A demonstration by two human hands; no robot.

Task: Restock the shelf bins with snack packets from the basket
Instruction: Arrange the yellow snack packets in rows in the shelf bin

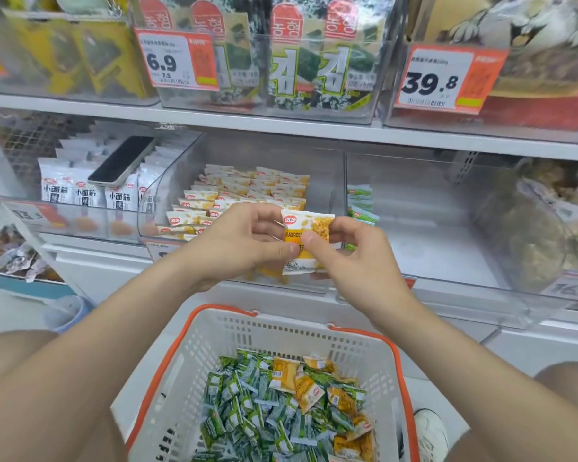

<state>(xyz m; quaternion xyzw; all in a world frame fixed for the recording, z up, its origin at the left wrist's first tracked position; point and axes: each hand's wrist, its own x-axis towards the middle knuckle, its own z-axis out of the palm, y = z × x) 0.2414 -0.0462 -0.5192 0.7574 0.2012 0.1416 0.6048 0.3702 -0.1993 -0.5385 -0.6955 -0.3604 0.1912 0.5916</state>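
Observation:
Both hands hold one yellow crab roe snack packet (309, 228) upright in front of the shelf. My left hand (244, 241) pinches its left edge, and my right hand (354, 258) pinches its right side. Behind them a clear shelf bin (167, 181) holds rows of the same yellow packets (244, 191). The bin to its right (431, 208) holds a few green packets (361, 205) at its left wall. Below, a white basket with an orange rim (214, 331) contains several green packets (247, 415) and yellow packets (314, 385).
A phone (121, 161) lies on white packets (80, 191) in the left bin. The upper shelf carries seaweed packs (301, 51) and price tags (177, 61). A bin of wrapped snacks (554, 221) sits at far right. My knees flank the basket.

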